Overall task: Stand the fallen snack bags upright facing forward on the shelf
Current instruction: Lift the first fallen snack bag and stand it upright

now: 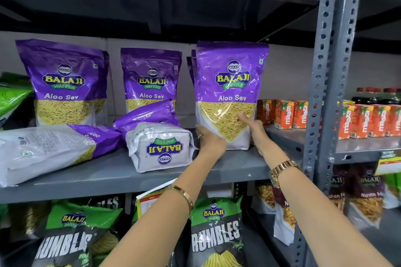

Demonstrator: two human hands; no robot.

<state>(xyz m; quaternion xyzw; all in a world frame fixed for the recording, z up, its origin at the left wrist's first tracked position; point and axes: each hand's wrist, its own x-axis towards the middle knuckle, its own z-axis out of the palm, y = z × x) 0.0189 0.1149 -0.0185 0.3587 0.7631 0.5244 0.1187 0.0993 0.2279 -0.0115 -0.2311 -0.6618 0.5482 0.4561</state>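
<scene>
Purple Aloo Sev bag [230, 93] upright on grey shelf [130, 176]; left hand [209, 140] and right hand [253, 128] clasp its lower sides, fingers spread.

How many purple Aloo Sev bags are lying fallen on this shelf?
3: one flat at left, one bottom-out at centre, one tilted behind it. Others may be hidden.

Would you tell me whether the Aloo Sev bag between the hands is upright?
Upright: the Aloo Sev bag stands on the shelf, label forward, steadied by left hand and right hand.
</scene>
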